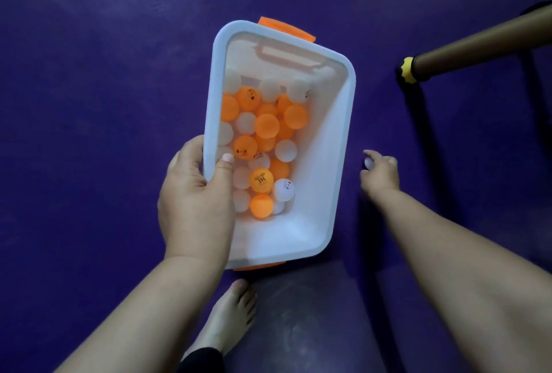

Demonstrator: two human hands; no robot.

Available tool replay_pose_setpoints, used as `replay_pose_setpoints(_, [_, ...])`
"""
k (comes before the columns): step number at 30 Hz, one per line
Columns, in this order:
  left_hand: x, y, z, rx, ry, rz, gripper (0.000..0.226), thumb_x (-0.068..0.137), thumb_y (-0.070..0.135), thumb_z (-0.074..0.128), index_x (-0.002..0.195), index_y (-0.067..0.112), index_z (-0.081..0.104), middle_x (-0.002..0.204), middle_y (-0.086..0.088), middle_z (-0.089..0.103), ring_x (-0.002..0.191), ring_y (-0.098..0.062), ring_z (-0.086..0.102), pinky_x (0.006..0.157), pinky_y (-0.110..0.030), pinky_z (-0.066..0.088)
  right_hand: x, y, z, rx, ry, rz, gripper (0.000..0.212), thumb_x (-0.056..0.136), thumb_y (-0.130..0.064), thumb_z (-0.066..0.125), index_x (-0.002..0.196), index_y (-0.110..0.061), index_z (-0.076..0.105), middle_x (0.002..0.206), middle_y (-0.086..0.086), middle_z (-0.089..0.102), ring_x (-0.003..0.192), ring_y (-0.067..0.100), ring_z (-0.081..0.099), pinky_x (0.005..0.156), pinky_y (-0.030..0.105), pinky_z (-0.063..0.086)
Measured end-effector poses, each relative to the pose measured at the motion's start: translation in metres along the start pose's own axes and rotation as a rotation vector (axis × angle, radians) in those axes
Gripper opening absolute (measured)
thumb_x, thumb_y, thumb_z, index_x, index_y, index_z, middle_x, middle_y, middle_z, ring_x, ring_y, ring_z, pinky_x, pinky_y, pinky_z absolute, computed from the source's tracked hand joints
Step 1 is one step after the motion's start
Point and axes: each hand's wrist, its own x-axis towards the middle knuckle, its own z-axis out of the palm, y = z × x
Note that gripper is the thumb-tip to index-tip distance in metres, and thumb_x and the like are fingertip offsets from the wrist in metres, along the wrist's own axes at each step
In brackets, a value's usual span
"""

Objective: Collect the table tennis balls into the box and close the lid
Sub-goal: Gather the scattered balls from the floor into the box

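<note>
A white plastic box with orange end clips is held over the purple floor, tilted, with no lid on it. Several orange and white table tennis balls lie piled along its left side. My left hand grips the box's left rim, thumb hooked inside. My right hand reaches down to the floor right of the box, fingers curled around a white ball that is mostly hidden by them.
A brown tube with a yellow and black end cap juts in from the upper right, above dark frame legs. My bare foot stands on the floor just below the box. No lid is in view.
</note>
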Motion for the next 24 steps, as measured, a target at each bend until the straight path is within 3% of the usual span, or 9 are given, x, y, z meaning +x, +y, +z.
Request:
replay_pose_setpoints(2, [-0.002, 0.004, -0.012, 0.001, -0.003, -0.014, 0.008, 0.091, 0.035, 0.054, 0.096, 0.039, 0.058, 0.096, 0.008, 0.063, 0.081, -0.013, 0.058, 0.07, -0.038, 0.051, -0.027, -0.011, 0.001, 0.106, 0.118, -0.005, 0.052, 0.087, 0.006, 0.039, 0.131, -0.021, 0.048, 0.125, 0.008, 0.039, 0.088, 0.02, 0.049, 0.068, 0.021, 0.039])
replay_pose_setpoints(6, [-0.002, 0.02, -0.042, 0.014, -0.009, -0.036, 0.01, 0.091, 0.033, 0.054, 0.099, 0.038, 0.059, 0.097, 0.009, 0.062, 0.081, -0.011, 0.057, 0.068, -0.033, 0.048, -0.09, -0.059, -0.004, 0.637, 0.286, -0.109, 0.041, 0.08, -0.009, 0.052, 0.116, -0.03, 0.055, 0.11, 0.007, 0.054, 0.078, 0.018, 0.054, 0.06, 0.022, 0.046])
replay_pose_setpoints(8, [-0.002, 0.033, -0.062, 0.021, -0.009, -0.026, 0.012, 0.091, 0.033, 0.054, 0.101, 0.037, 0.06, 0.097, 0.011, 0.061, 0.082, -0.01, 0.058, 0.068, -0.033, 0.048, -0.129, -0.093, -0.017, 0.775, 0.348, -0.25, 0.036, 0.079, -0.016, 0.054, 0.114, -0.028, 0.053, 0.103, 0.006, 0.059, 0.074, 0.02, 0.055, 0.058, 0.021, 0.049])
replay_pose_setpoints(11, [-0.002, 0.057, -0.1, 0.034, -0.01, 0.002, 0.016, 0.092, 0.034, 0.054, 0.106, 0.034, 0.06, 0.097, 0.012, 0.06, 0.083, -0.01, 0.058, 0.069, -0.033, 0.048, -0.191, -0.141, -0.039, 0.739, 0.323, -0.55, 0.035, 0.082, -0.028, 0.054, 0.116, -0.018, 0.052, 0.096, -0.013, 0.058, 0.076, 0.015, 0.055, 0.066, 0.023, 0.049])
replay_pose_setpoints(14, [-0.004, 0.085, -0.148, 0.017, -0.015, 0.023, 0.015, 0.092, 0.034, 0.053, 0.104, 0.036, 0.061, 0.097, 0.013, 0.061, 0.084, -0.007, 0.058, 0.068, -0.031, 0.047, -0.237, -0.182, -0.057, 0.578, 0.309, -0.752, 0.044, 0.082, -0.034, 0.053, 0.119, -0.01, 0.053, 0.1, -0.002, 0.053, 0.084, 0.016, 0.054, 0.075, 0.021, 0.047])
replay_pose_setpoints(17, [-0.011, 0.121, -0.208, 0.012, -0.005, 0.054, 0.015, 0.092, 0.036, 0.053, 0.105, 0.036, 0.06, 0.096, 0.014, 0.061, 0.084, -0.006, 0.058, 0.067, -0.032, 0.048, -0.28, -0.229, -0.082, 0.59, 0.381, -0.731, 0.04, 0.083, -0.03, 0.051, 0.119, -0.013, 0.055, 0.105, -0.01, 0.048, 0.089, 0.016, 0.053, 0.08, 0.019, 0.046])
replay_pose_setpoints(19, [-0.019, 0.147, -0.251, 0.004, 0.012, 0.077, 0.016, 0.091, 0.036, 0.053, 0.105, 0.036, 0.06, 0.097, 0.013, 0.062, 0.085, -0.008, 0.059, 0.07, -0.035, 0.05, -0.309, -0.262, -0.104, 0.57, 0.421, -0.708, 0.035, 0.083, -0.022, 0.052, 0.118, -0.017, 0.057, 0.106, -0.014, 0.045, 0.096, 0.017, 0.053, 0.082, 0.027, 0.049])
replay_pose_setpoints(22, [-0.043, 0.185, -0.317, 0.016, 0.041, 0.095, 0.016, 0.091, 0.036, 0.053, 0.105, 0.034, 0.06, 0.098, 0.012, 0.062, 0.086, -0.013, 0.06, 0.073, -0.037, 0.051, -0.355, -0.304, -0.138, 0.476, 0.436, -0.73, 0.033, 0.083, -0.009, 0.053, 0.115, -0.016, 0.063, 0.108, -0.007, 0.043, 0.102, 0.022, 0.051, 0.083, 0.04, 0.051])
replay_pose_setpoints(24, [-0.06, 0.213, -0.363, 0.013, 0.046, 0.1, 0.017, 0.091, 0.036, 0.053, 0.106, 0.033, 0.059, 0.099, 0.011, 0.062, 0.087, -0.015, 0.06, 0.074, -0.037, 0.051, -0.391, -0.333, -0.163, 0.441, 0.445, -0.755, 0.033, 0.083, -0.004, 0.054, 0.111, -0.015, 0.066, 0.106, -0.005, 0.043, 0.1, 0.021, 0.051, 0.082, 0.034, 0.051])
